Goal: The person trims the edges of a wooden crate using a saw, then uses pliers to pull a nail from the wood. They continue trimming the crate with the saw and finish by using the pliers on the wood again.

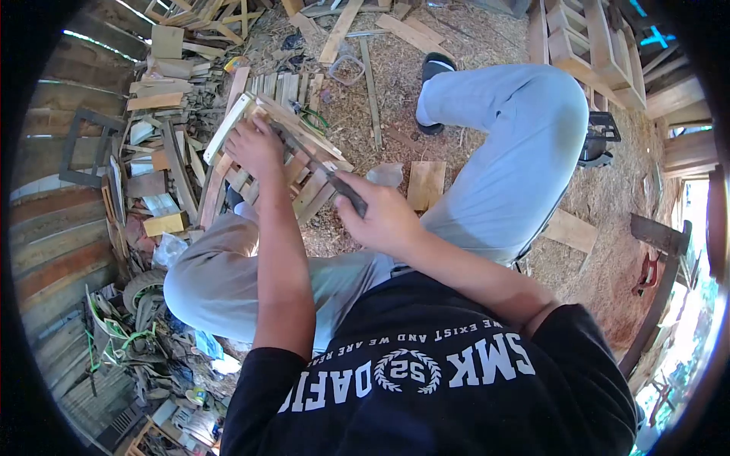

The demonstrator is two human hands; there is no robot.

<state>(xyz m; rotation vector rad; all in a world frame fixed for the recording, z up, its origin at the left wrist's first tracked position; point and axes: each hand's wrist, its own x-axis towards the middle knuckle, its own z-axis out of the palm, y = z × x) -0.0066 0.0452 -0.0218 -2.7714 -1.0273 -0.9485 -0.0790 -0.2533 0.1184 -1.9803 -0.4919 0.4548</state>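
Observation:
My right hand is closed around the end of a long, narrow, dark tool, whose exact kind I cannot make out. The tool slants up and left across a slatted wooden frame, its far end close to my left hand. That hand is closed over the frame's upper left part, beside a pale wooden strip. Its fingers partly hide what lies beneath them. The frame sits in front of me, between my legs.
Scrap wood is piled along the plank wall at left. Green-handled pliers and a clear plastic tub lie beyond the frame. A wooden rack stands at upper right. Shavings cover the floor around a loose board.

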